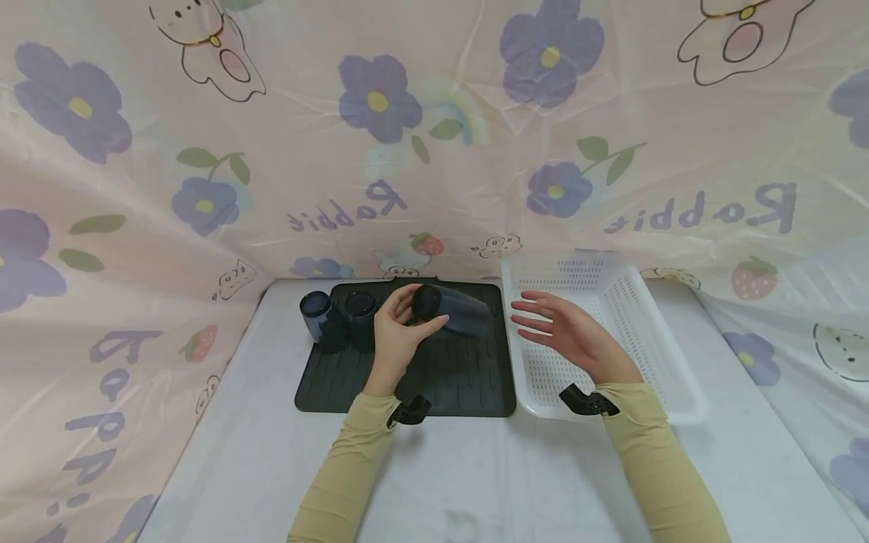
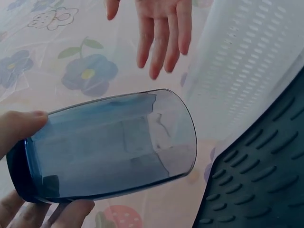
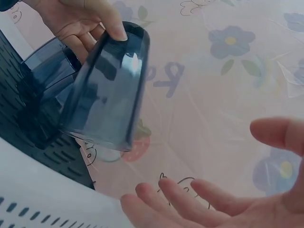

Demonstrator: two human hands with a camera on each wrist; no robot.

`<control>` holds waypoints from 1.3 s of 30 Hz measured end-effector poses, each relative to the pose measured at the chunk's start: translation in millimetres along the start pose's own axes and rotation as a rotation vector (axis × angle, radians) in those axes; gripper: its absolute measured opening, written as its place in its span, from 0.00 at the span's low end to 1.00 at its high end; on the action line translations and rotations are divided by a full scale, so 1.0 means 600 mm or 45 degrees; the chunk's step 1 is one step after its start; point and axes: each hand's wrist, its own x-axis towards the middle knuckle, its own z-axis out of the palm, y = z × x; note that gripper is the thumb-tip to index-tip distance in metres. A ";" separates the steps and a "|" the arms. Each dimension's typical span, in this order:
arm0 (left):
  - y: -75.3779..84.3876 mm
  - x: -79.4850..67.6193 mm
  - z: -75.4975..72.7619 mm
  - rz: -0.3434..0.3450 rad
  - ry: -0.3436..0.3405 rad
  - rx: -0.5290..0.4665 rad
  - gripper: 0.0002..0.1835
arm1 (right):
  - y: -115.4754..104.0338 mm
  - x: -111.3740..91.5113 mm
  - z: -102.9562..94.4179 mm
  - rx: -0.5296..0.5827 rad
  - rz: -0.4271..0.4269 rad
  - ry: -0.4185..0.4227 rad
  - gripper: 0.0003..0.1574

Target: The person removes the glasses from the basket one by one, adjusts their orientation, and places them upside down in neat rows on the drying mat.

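Note:
My left hand (image 1: pixel 396 335) grips a blue tinted drinking glass (image 1: pixel 465 309) by its thick, dark base. The glass lies tilted nearly on its side above the mat, its open rim pointing right. In the left wrist view, thumb and fingers wrap the base end of the clear blue glass (image 2: pixel 104 147). To the right, my right hand (image 1: pixel 573 332) hovers over the white basket with fingers spread, apart from the glass. Two more blue glasses, one at the far left (image 1: pixel 324 320) and another beside it (image 1: pixel 361 320), stand base up on the dark drying mat (image 1: pixel 462 385).
A white perforated plastic basket (image 1: pixel 679 377) sits right against the mat's right side. Both rest on a white table (image 1: pixel 468 475). Behind and at the sides hangs a pink sheet (image 1: pixel 448 188) printed with flowers and rabbits.

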 end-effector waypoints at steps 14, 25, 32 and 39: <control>0.026 -0.007 0.009 0.050 -0.049 0.124 0.34 | 0.005 -0.012 -0.016 0.063 0.006 -0.002 0.29; 0.020 -0.012 0.023 0.121 0.045 0.288 0.34 | 0.010 -0.013 -0.024 0.071 -0.004 -0.010 0.30; -0.020 -0.003 0.026 0.104 0.065 0.345 0.34 | 0.013 -0.011 -0.023 0.078 -0.010 -0.016 0.29; -0.064 0.004 0.022 0.071 0.085 0.372 0.35 | 0.014 -0.013 -0.023 0.064 -0.006 -0.006 0.30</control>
